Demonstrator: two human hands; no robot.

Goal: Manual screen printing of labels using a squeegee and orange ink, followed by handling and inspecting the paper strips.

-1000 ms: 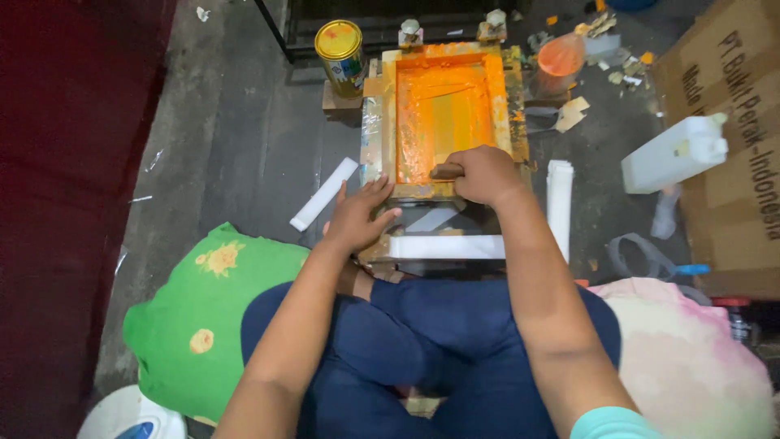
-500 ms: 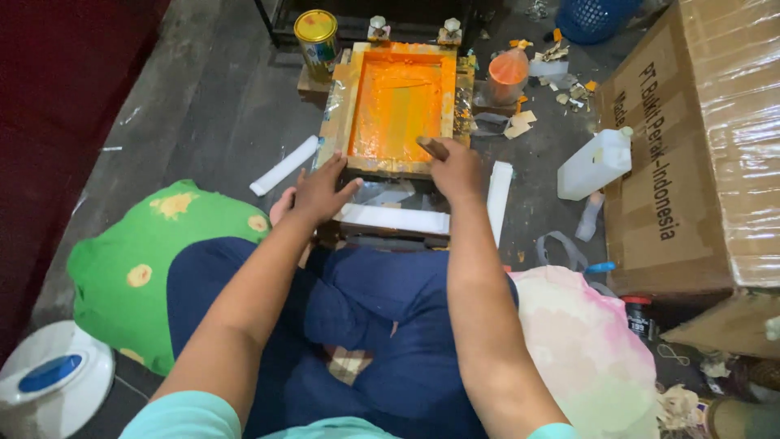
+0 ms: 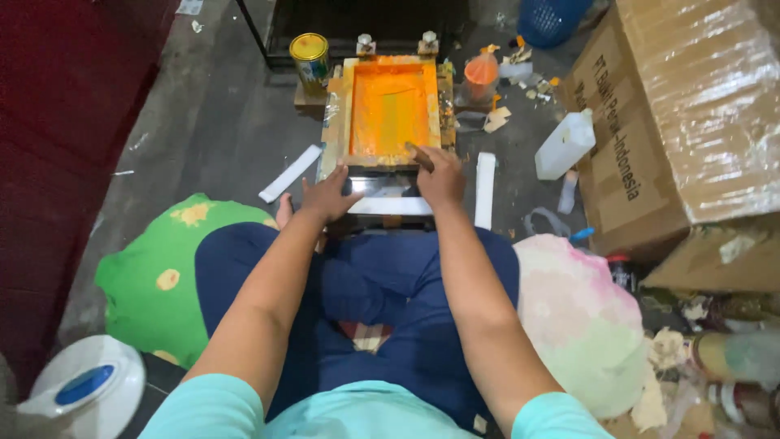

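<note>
A wooden printing frame with an orange, ink-covered screen lies flat on the floor in front of my crossed legs. My right hand sits at the frame's near edge, closed on a dark squeegee that touches the screen's near edge. My left hand rests on the frame's near left corner, fingers spread, holding nothing. A white strip lies under the frame's near edge between my hands.
Behind the frame stand a yellow tin and an orange cup. A white jug and a large cardboard box are at the right. Green cloth lies left, a pale cloth bundle right. White strips flank the frame.
My right hand has drawn back along the orange screen to its near edge. My left hand has stayed by the near left corner. The view has shifted.
</note>
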